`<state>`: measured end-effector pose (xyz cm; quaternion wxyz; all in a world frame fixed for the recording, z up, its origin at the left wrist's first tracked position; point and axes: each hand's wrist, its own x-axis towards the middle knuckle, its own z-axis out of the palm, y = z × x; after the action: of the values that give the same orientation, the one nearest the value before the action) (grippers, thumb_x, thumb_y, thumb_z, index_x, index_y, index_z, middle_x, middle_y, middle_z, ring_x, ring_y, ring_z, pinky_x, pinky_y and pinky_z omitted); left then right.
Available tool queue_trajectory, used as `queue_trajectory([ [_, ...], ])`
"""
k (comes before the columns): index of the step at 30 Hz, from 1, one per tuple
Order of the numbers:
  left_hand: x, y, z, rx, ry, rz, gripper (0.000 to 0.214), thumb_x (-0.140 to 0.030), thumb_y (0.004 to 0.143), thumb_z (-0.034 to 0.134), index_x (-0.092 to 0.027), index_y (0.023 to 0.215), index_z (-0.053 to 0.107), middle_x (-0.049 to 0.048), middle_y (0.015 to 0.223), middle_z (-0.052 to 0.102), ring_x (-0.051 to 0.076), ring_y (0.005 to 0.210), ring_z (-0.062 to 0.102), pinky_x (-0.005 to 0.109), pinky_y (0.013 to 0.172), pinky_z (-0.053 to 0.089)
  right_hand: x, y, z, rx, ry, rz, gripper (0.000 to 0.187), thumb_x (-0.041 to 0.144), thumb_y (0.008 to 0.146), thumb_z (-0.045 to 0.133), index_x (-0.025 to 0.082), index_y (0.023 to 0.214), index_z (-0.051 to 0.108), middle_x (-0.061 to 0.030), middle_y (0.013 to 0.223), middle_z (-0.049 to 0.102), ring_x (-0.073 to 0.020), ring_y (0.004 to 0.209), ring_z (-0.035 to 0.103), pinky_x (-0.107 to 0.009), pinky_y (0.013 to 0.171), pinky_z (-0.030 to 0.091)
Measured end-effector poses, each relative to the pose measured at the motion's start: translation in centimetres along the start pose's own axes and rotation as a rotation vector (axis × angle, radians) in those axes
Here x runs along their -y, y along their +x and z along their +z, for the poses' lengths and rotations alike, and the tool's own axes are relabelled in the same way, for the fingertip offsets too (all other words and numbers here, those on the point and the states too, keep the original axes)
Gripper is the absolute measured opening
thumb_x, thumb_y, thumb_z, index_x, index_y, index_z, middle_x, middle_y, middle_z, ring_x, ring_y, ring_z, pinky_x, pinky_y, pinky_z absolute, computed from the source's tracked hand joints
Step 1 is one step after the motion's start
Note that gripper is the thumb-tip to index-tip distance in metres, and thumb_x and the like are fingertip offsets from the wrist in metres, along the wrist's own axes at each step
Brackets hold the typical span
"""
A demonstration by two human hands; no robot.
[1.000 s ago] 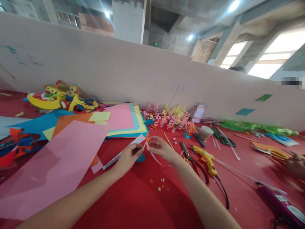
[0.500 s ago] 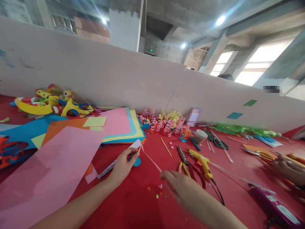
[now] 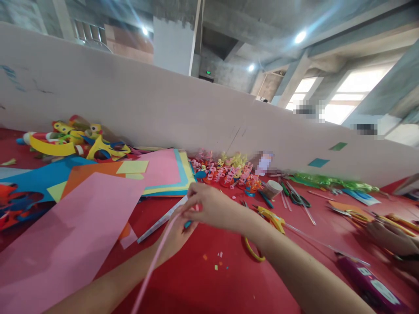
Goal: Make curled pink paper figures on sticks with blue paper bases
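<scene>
My right hand [image 3: 209,206] is pinched on one end of a thin pink paper strip [image 3: 153,261], which trails down toward the lower left. It lies across my left hand [image 3: 175,235], mostly hidden beneath it with fingers curled; what that hand holds is hidden. Both hands hover over the red table [image 3: 203,283], just right of a white ruler-like strip [image 3: 160,222]. A small blue paper piece [image 3: 187,224] peeks out under the hands.
Large pink sheet [image 3: 72,235] and stacked coloured papers [image 3: 163,172] lie left. Curled paper pieces [image 3: 229,170], tape roll [image 3: 271,188], scissors [image 3: 296,196], yellow glue gun [image 3: 271,216] and pliers [image 3: 252,250] sit right. Another person's hand [image 3: 389,237] is far right. A purple tool [image 3: 369,279] lies near the edge.
My right hand has swung back from the lower right to above my left hand. The pink strip now trails down toward the lower left instead of stretching to the right.
</scene>
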<state>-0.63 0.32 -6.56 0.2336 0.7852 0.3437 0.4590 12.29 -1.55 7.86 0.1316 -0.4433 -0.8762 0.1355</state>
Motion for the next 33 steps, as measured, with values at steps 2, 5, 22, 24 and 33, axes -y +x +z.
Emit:
queue_trajectory([
  [2,-0.2,0.0,-0.1,0.055,-0.021,0.062,0.01,-0.022,0.08,0.054,-0.022,0.079,0.064,0.0031,0.083,0.066,0.02,0.087,0.059,0.036,0.082,0.048,-2.7,1.3,0.2,-0.083,0.079,0.087,0.009,0.018,0.076,0.064,0.016,0.077,0.073,-0.0052,0.088,0.063,-0.012,0.077,0.057,-0.02,0.066,0.041],
  [5,-0.4,0.0,-0.3,0.071,-0.053,0.09,0.011,-0.023,0.083,0.052,-0.023,0.086,0.062,0.004,0.086,0.065,0.02,0.094,0.057,0.035,0.084,0.047,-6.6,1.6,1.2,-0.095,0.191,0.307,0.013,0.015,0.075,0.061,0.012,0.085,0.07,-0.001,0.066,0.062,-0.0114,0.061,0.056,-0.021,0.058,0.04],
  [22,0.2,0.2,-0.4,0.095,-0.205,-0.234,0.019,-0.033,0.081,0.053,-0.02,0.087,0.064,0.0056,0.093,0.067,0.02,0.092,0.061,0.036,0.086,0.046,-7.8,-7.5,6.4,-0.096,0.53,0.497,0.023,0.015,0.077,0.05,0.013,0.093,0.066,-0.0072,0.086,0.07,-0.0181,0.081,0.065,-0.03,0.076,0.05],
  [24,0.1,0.3,-0.4,0.096,-0.207,-0.251,0.018,-0.033,0.08,0.054,-0.02,0.087,0.064,0.005,0.092,0.068,0.02,0.091,0.061,0.036,0.085,0.046,-6.7,-8.2,6.3,-0.107,0.329,0.502,0.018,0.017,0.078,0.053,0.015,0.088,0.068,-0.0063,0.082,0.069,-0.0184,0.077,0.064,-0.03,0.073,0.049],
  [33,0.4,0.2,-0.2,0.085,-0.235,-0.304,0.019,-0.032,0.078,0.056,-0.019,0.089,0.064,0.0058,0.094,0.068,0.02,0.092,0.062,0.036,0.085,0.047,-0.9,-7.8,5.9,-0.025,-0.265,0.543,0.017,0.013,0.085,0.049,0.018,0.095,0.062,-0.0078,0.084,0.066,-0.0211,0.083,0.062,-0.028,0.069,0.045],
])
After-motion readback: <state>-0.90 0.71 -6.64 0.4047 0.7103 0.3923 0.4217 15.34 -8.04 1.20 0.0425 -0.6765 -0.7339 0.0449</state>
